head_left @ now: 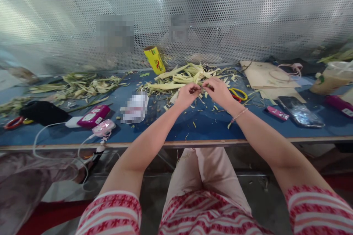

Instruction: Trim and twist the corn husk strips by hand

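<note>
My left hand (188, 94) and my right hand (216, 90) meet fingertip to fingertip above the blue table. Both are closed in a pinch, and whatever lies between the fingers is too small to make out. Just behind them is a heap of pale green plant leaves and stalks (183, 77), with loose scraps scattered around it. Scissors with yellow and red handles (239, 94) lie beside my right wrist, partly hidden by it.
A perforated metal screen (154, 11) rises behind the blue table (176, 128). Around me are a yellow tube (154, 60), a phone (300, 111), a drink cup (331, 78), brown paper (267, 75), a purple box (94, 116), a white cable (38, 136) and another leaf heap (82, 86).
</note>
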Available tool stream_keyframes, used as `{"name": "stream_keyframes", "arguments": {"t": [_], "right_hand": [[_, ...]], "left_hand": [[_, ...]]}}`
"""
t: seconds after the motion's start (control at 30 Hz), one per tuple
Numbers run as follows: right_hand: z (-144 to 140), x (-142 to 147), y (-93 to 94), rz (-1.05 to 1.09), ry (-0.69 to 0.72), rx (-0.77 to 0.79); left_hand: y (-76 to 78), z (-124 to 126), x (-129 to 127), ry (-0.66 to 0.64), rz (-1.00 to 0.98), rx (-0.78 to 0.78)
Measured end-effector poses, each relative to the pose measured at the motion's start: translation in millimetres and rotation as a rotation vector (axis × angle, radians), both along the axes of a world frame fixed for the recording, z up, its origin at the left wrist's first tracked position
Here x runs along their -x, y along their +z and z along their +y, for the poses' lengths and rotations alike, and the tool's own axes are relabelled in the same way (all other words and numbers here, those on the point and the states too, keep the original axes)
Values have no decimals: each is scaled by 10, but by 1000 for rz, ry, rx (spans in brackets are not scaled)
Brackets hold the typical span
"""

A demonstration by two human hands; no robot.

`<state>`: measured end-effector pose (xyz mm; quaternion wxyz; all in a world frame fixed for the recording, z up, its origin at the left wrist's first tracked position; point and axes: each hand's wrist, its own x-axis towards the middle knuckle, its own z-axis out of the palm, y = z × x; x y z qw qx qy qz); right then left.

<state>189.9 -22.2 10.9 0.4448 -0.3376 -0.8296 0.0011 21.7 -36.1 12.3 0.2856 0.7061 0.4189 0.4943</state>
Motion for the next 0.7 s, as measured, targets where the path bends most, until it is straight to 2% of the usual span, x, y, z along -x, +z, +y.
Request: {"name": "stream_keyframes", "arguments": {"t": [0.17, 0.23, 0.33, 0.47, 0.7], "right_hand": [[-12, 15, 6, -38, 5, 26], [-14, 14, 7, -36, -3, 41], [-5, -5, 6, -8, -21, 44], [23, -34, -3, -1, -47, 50], [131, -118, -10, -226, -87, 284]], "left_hand": [[15, -25, -8, 29, -54, 27], [0, -17, -15, 35, -88, 83], [-46, 31, -16, 34, -162, 198], [-95, 142, 23, 88, -293, 211], [-110, 318, 124, 147, -560, 349]]}}
